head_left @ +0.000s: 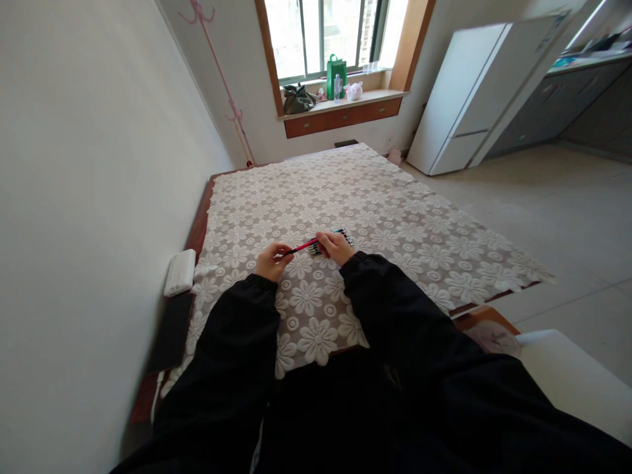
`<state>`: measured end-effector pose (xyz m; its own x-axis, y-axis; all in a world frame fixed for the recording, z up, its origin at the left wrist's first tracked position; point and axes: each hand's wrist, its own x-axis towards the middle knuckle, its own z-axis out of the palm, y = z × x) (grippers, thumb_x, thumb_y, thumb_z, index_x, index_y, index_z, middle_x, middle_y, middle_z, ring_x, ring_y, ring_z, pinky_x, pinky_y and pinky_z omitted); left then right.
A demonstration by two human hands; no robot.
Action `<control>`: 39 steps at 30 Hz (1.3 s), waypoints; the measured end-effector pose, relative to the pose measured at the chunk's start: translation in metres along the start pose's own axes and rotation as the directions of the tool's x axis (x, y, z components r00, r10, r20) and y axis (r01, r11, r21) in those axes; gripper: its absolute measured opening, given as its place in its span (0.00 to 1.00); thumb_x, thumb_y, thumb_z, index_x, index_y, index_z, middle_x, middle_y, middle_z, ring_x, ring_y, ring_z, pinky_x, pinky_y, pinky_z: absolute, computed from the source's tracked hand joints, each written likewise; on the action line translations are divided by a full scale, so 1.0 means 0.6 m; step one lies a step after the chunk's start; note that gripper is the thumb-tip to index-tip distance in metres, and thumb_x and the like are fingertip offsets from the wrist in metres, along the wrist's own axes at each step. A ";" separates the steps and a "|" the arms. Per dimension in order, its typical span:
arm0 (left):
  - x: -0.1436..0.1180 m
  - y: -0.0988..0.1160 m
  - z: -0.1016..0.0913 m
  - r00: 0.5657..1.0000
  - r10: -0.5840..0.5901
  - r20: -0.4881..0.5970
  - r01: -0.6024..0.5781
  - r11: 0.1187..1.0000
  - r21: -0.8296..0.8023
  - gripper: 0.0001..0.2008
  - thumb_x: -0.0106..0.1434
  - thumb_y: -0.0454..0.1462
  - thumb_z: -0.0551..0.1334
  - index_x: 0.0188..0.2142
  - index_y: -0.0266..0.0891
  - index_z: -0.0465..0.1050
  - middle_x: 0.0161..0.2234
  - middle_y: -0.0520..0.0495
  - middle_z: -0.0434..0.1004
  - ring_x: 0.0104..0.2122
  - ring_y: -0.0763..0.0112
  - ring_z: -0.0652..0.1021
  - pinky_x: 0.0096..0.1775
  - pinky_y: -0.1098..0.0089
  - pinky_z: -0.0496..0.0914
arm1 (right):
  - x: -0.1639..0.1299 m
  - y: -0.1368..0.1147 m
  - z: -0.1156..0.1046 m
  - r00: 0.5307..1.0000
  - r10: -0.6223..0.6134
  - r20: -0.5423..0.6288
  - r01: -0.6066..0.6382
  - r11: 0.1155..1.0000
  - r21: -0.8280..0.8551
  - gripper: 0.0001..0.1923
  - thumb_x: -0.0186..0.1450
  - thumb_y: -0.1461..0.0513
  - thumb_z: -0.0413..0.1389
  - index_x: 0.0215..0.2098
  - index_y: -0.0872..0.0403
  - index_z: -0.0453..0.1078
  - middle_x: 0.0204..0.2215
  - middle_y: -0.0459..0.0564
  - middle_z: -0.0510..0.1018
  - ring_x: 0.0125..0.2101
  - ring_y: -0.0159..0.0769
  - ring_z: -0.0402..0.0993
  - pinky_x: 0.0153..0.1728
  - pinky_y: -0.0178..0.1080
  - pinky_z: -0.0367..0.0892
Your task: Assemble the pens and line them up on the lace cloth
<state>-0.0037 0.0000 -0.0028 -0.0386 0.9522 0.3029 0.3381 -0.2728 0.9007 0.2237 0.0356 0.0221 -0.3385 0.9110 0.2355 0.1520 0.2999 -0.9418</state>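
Observation:
A slim red pen (pixel 305 245) with a dark end is stretched between my two hands above the tablecloth. My left hand (pixel 273 261) is closed in a pinch on its dark left end. The fingers of my right hand (pixel 335 247) are closed on its other end, which tilts slightly upward. Just behind and under my right hand lies a row of several pens (pixel 344 232) with dark and teal parts, partly hidden by that hand. The pens rest on the flower-patterned lace tablecloth (pixel 307 297).
A white box-like device (pixel 180 272) and a dark flat object (pixel 170 332) lie along the table's left edge by the wall. To the right stand a white chair (pixel 577 375) and a white refrigerator (pixel 474 92). A green bag (pixel 336 76) sits on the windowsill.

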 end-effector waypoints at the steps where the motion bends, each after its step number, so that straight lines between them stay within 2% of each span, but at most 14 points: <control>1: 0.000 0.000 -0.001 0.999 0.039 0.018 -0.040 0.999 0.034 0.11 0.54 0.40 0.70 0.36 0.40 0.75 0.36 0.48 0.78 0.34 0.68 0.79 0.34 0.69 0.76 | 0.000 0.000 0.000 1.000 -0.016 0.009 0.017 1.000 -0.018 0.33 0.66 0.37 0.45 0.20 0.54 0.62 0.13 0.41 0.62 0.15 0.26 0.56 0.20 0.34 0.52; 4: -0.002 0.004 -0.006 0.987 0.141 0.071 -0.150 0.979 0.139 0.11 0.56 0.40 0.69 0.37 0.40 0.75 0.36 0.48 0.78 0.35 0.68 0.79 0.34 0.68 0.76 | 0.002 0.001 0.000 0.999 -0.046 0.023 0.047 0.998 -0.050 0.31 0.65 0.39 0.48 0.19 0.54 0.60 0.13 0.40 0.59 0.17 0.26 0.54 0.20 0.34 0.49; 7: -0.002 0.009 -0.009 0.973 0.215 0.087 -0.230 0.942 0.244 0.08 0.59 0.40 0.68 0.38 0.41 0.75 0.34 0.48 0.77 0.34 0.70 0.78 0.35 0.68 0.76 | 0.005 0.009 0.000 0.998 -0.007 0.062 0.010 0.999 -0.046 0.30 0.65 0.40 0.47 0.18 0.53 0.57 0.12 0.40 0.58 0.16 0.26 0.53 0.20 0.34 0.48; 14: 0.002 0.007 -0.015 0.953 0.286 0.104 -0.304 0.871 0.386 0.06 0.63 0.40 0.65 0.37 0.40 0.76 0.33 0.49 0.77 0.29 0.72 0.74 0.35 0.69 0.72 | 0.010 0.027 0.007 0.988 0.084 0.131 -0.091 0.995 0.047 0.29 0.64 0.40 0.48 0.18 0.52 0.56 0.12 0.40 0.59 0.15 0.25 0.52 0.19 0.33 0.50; 18: 0.002 0.009 -0.020 0.949 0.298 0.107 -0.313 0.840 0.442 0.07 0.64 0.41 0.63 0.38 0.40 0.76 0.34 0.48 0.77 0.31 0.69 0.75 0.37 0.68 0.72 | 0.013 0.031 0.009 0.973 0.143 0.181 -0.164 0.981 0.105 0.29 0.64 0.40 0.49 0.18 0.51 0.54 0.12 0.39 0.56 0.14 0.25 0.50 0.18 0.33 0.50; 28: 0.000 0.010 -0.027 0.953 0.266 0.146 -0.298 0.737 0.607 0.10 0.68 0.42 0.58 0.40 0.40 0.76 0.37 0.45 0.79 0.38 0.63 0.77 0.41 0.65 0.71 | 0.002 0.018 0.023 0.955 0.228 0.191 -0.259 0.953 0.157 0.27 0.65 0.41 0.50 0.20 0.51 0.53 0.11 0.37 0.54 0.13 0.23 0.48 0.16 0.32 0.45; 34: -0.002 0.016 -0.026 0.952 0.243 0.188 -0.306 0.706 0.639 0.10 0.68 0.40 0.56 0.40 0.41 0.76 0.38 0.44 0.79 0.41 0.60 0.77 0.42 0.63 0.70 | 0.001 0.018 0.021 0.967 0.176 0.187 -0.190 0.980 0.061 0.28 0.63 0.41 0.49 0.19 0.52 0.55 0.12 0.39 0.57 0.14 0.24 0.51 0.17 0.33 0.47; 39: -0.004 0.018 -0.024 0.945 0.229 0.232 -0.325 0.722 0.611 0.12 0.69 0.41 0.53 0.39 0.40 0.74 0.38 0.43 0.79 0.42 0.60 0.76 0.44 0.62 0.70 | -0.002 0.011 0.016 0.986 0.065 0.152 -0.069 0.997 0.025 0.27 0.64 0.42 0.50 0.19 0.52 0.56 0.13 0.39 0.59 0.16 0.25 0.52 0.18 0.33 0.47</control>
<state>-0.0131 -0.0071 0.0109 0.2587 0.8696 0.4206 0.8314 -0.4221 0.3614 0.2159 0.0340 0.0130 -0.4653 0.8748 0.1348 0.1517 0.2289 -0.9616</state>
